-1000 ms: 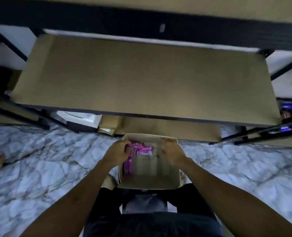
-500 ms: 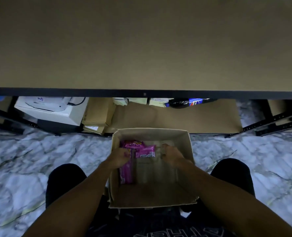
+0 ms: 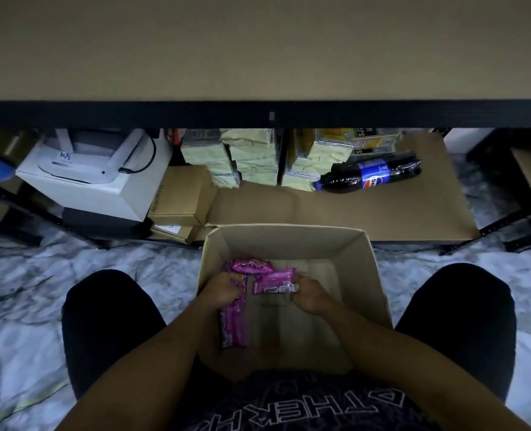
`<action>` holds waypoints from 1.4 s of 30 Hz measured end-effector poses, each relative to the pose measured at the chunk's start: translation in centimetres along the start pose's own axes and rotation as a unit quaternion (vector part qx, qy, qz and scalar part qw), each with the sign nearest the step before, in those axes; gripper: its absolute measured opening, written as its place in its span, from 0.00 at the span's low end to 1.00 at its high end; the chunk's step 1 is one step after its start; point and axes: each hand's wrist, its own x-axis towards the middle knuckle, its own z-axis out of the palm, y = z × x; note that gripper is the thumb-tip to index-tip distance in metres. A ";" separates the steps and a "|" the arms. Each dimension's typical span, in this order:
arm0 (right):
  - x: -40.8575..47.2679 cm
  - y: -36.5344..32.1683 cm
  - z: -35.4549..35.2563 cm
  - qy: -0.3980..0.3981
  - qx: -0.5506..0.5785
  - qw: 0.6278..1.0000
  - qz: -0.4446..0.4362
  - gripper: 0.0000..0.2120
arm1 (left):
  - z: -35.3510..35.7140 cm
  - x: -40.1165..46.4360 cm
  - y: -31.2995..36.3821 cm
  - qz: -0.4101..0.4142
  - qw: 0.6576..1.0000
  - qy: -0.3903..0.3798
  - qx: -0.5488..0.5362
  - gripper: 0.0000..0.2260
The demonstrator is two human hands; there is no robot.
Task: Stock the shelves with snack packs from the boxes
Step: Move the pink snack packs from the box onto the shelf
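Head view: inside the open cardboard box (image 3: 363,262) on the floor, the left hand (image 3: 223,289) curls its fingers around a pink snack pack (image 3: 234,318) by the left wall, while the right hand (image 3: 309,292) pinches another pink pack (image 3: 273,284) by its end.

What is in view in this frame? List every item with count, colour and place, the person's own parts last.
Cardboard box: one, brown, open, on the floor between the knees.
Snack packs: at least three, pink, inside the box at its left side.
Upper shelf board: one, tan with a black front edge, across the top.
Lower shelf board: one, tan, behind the box.
Soda bottle: one, dark with a blue label, lying on the lower shelf.
Stacked packets: several, pale green, at the back of the lower shelf.
White box: one, left.
Small cartons: two, brown, beside it.
Floor: marbled grey-white.
Left hand: grips a pack.
Right hand: grips another.
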 end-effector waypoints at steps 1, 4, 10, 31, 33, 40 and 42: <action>0.1 0.3 0.3 0.006 0.003 1.000 0.003 0.20 | 0.1 0.2 -0.2 -0.001 1.000 0.007 -0.006 0.03; -0.4 1.4 1.4 0.020 0.012 0.999 0.024 0.18 | 0.6 -0.1 -0.6 0.000 1.000 0.018 -0.014 0.09; -1.7 1.5 3.0 0.042 0.033 0.998 0.018 0.18 | 1.8 -1.4 0.1 0.012 0.998 0.048 -0.033 0.05; 3.8 5.6 6.6 0.079 0.160 0.979 0.099 0.09 | 8.9 5.0 -7.5 -0.078 0.987 0.063 -0.127 0.18; 8.9 7.9 7.8 0.077 0.191 0.973 0.107 0.12 | 10.2 6.4 -8.7 -0.078 0.986 0.054 -0.137 0.24; 13.2 5.9 8.2 0.051 0.359 0.906 0.220 0.19 | 11.9 8.1 -10.2 -0.078 0.990 0.012 -0.114 0.36; 13.3 5.0 8.1 0.040 0.393 0.877 0.274 0.13 | 12.3 9.3 -11.1 -0.098 0.993 0.039 -0.062 0.32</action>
